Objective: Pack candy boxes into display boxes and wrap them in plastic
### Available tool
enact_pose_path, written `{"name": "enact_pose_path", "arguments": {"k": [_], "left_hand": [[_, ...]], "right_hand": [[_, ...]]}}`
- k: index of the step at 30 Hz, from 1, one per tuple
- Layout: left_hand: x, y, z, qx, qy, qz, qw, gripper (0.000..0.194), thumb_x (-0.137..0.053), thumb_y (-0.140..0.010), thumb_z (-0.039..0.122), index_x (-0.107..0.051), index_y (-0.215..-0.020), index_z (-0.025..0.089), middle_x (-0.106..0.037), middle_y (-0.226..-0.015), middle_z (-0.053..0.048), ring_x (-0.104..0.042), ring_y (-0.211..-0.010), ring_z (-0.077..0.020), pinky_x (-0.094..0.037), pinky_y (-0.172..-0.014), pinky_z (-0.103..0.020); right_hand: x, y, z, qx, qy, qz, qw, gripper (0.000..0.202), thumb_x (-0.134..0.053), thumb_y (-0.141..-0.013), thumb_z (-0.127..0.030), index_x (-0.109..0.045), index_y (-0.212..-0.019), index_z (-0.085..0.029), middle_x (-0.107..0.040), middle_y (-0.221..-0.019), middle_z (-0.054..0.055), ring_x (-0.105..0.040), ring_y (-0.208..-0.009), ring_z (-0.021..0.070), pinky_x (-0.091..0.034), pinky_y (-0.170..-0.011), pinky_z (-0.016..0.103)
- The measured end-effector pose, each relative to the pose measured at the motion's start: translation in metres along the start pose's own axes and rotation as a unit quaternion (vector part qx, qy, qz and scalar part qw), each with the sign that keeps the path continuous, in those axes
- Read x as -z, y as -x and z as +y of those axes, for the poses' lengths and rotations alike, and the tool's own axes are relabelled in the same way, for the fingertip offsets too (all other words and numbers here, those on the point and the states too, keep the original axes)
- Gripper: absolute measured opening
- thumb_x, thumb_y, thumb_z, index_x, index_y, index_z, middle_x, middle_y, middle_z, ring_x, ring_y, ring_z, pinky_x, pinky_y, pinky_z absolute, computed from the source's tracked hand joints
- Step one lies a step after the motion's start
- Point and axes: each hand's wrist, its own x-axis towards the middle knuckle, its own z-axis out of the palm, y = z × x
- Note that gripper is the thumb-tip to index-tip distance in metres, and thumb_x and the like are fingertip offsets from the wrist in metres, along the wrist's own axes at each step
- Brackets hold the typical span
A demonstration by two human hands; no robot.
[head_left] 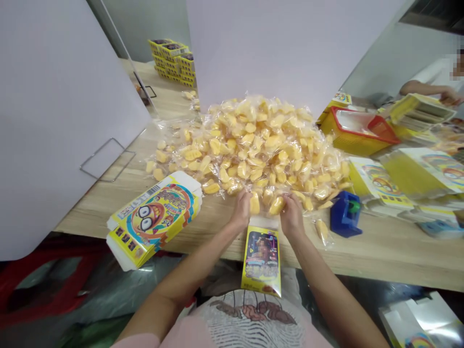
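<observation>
A wide heap of clear-wrapped yellow pieces (250,140) lies on the wooden table. At its front edge my left hand (241,210) is closed on a wrapped yellow piece (254,203). My right hand (292,214) pinches another wrapped piece (276,205), a short gap to the right. Just below and between both hands, a yellow box (261,256) with its top flap raised hangs over the table's front edge, against my body. A stack of flattened yellow cartons (155,212) lies to the left of my left arm.
A blue tape dispenser (345,214) stands right of the heap. Beyond it are more cartons (384,183) and a red-and-yellow basket (358,130). White panels (261,53) rise behind and left. Stacked boxes (172,60) stand at the back. A person's hand (449,95) is far right.
</observation>
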Motion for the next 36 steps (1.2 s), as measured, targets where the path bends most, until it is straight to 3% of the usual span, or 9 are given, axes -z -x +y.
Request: {"name": "enact_pose_path", "arguments": {"k": [9, 13, 17, 20, 26, 29, 30, 32, 36], "left_hand": [[-0.001, 0.015, -0.035, -0.013, -0.026, -0.050, 0.998, 0.021, -0.059, -0.081, 0.035, -0.047, -0.078, 0.018, -0.048, -0.072, 0.003, -0.046, -0.065, -0.0101, -0.036, -0.059, -0.021], [0.010, 0.022, -0.032, -0.036, -0.173, -0.104, 0.979, 0.021, -0.055, -0.082, 0.031, -0.045, -0.070, 0.017, -0.043, -0.065, 0.004, -0.042, -0.060, -0.0098, -0.033, -0.056, -0.021], [0.023, 0.014, -0.016, -0.034, -0.274, -0.151, 0.949, 0.005, -0.059, -0.073, 0.019, -0.055, -0.074, 0.016, -0.050, -0.064, 0.004, -0.045, -0.060, -0.0111, -0.033, -0.056, -0.022], [0.030, 0.009, -0.011, -0.051, -0.388, -0.217, 0.894, 0.015, -0.053, -0.074, 0.012, -0.062, -0.086, 0.016, -0.057, -0.070, 0.003, -0.051, -0.064, -0.0123, -0.035, -0.058, -0.022], [0.027, 0.026, -0.005, -0.112, -0.489, -0.265, 0.824, 0.016, -0.055, -0.081, 0.017, -0.064, -0.068, 0.014, -0.056, -0.078, -0.004, -0.051, -0.080, -0.0175, -0.039, -0.075, -0.030], [0.022, 0.041, 0.004, -0.171, -0.571, -0.305, 0.743, 0.029, -0.055, -0.088, 0.027, -0.064, -0.064, 0.015, -0.057, -0.085, -0.006, -0.049, -0.092, -0.0222, -0.038, -0.084, -0.036], [0.020, 0.043, 0.006, -0.183, -0.588, -0.314, 0.722, 0.031, -0.056, -0.089, 0.030, -0.064, -0.063, 0.016, -0.057, -0.086, -0.006, -0.049, -0.094, -0.0231, -0.038, -0.086, -0.038], [0.015, 0.040, 0.007, -0.188, -0.592, -0.285, 0.730, 0.030, -0.057, -0.089, 0.034, -0.065, -0.066, 0.016, -0.058, -0.086, -0.006, -0.051, -0.092, -0.0224, -0.039, -0.085, -0.037], [-0.011, 0.007, 0.000, -0.190, -0.589, -0.125, 0.776, 0.025, -0.064, -0.084, 0.041, -0.064, -0.089, 0.016, -0.060, -0.097, -0.010, -0.053, -0.096, -0.0259, -0.041, -0.088, -0.040]], "right_hand": [[0.033, 0.023, 0.027, -0.021, -0.072, 0.017, 0.997, 0.028, -0.072, -0.071, -0.038, -0.050, -0.077, -0.023, -0.058, -0.082, -0.003, -0.057, -0.074, 0.0134, -0.047, -0.073, 0.029], [0.052, 0.034, 0.036, -0.033, -0.001, -0.051, 0.998, 0.021, -0.067, -0.080, -0.037, -0.052, -0.080, -0.022, -0.060, -0.085, -0.001, -0.056, -0.072, 0.0139, -0.046, -0.068, 0.028], [0.068, 0.010, 0.031, -0.009, 0.128, -0.145, 0.981, 0.020, -0.064, -0.080, -0.035, -0.049, -0.082, -0.023, -0.057, -0.076, -0.002, -0.054, -0.067, 0.0154, -0.043, -0.062, 0.027], [0.070, -0.010, 0.023, 0.036, 0.245, -0.252, 0.935, 0.013, -0.060, -0.080, -0.030, -0.049, -0.082, -0.023, -0.055, -0.071, -0.002, -0.052, -0.064, 0.0161, -0.040, -0.059, 0.027], [0.067, 0.001, 0.010, 0.161, 0.419, -0.378, 0.810, 0.021, -0.051, -0.091, -0.029, -0.060, -0.074, -0.021, -0.061, -0.078, 0.004, -0.053, -0.079, 0.0205, -0.038, -0.073, 0.034], [0.071, 0.016, 0.008, 0.189, 0.488, -0.410, 0.747, 0.030, -0.053, -0.094, -0.041, -0.063, -0.072, -0.023, -0.064, -0.073, 0.002, -0.053, -0.083, 0.0227, -0.035, -0.082, 0.040], [0.072, 0.018, 0.008, 0.190, 0.488, -0.409, 0.748, 0.030, -0.054, -0.093, -0.042, -0.064, -0.072, -0.023, -0.065, -0.074, 0.002, -0.053, -0.084, 0.0228, -0.035, -0.083, 0.041], [0.073, 0.013, 0.010, 0.194, 0.458, -0.363, 0.788, 0.026, -0.055, -0.092, -0.043, -0.065, -0.080, -0.023, -0.066, -0.084, 0.004, -0.055, -0.086, 0.0227, -0.039, -0.083, 0.040], [0.066, -0.021, 0.016, 0.197, 0.439, -0.115, 0.869, 0.030, -0.057, -0.087, -0.046, -0.058, -0.099, -0.018, -0.060, -0.095, 0.010, -0.054, -0.075, 0.0211, -0.043, -0.070, 0.036]]}}
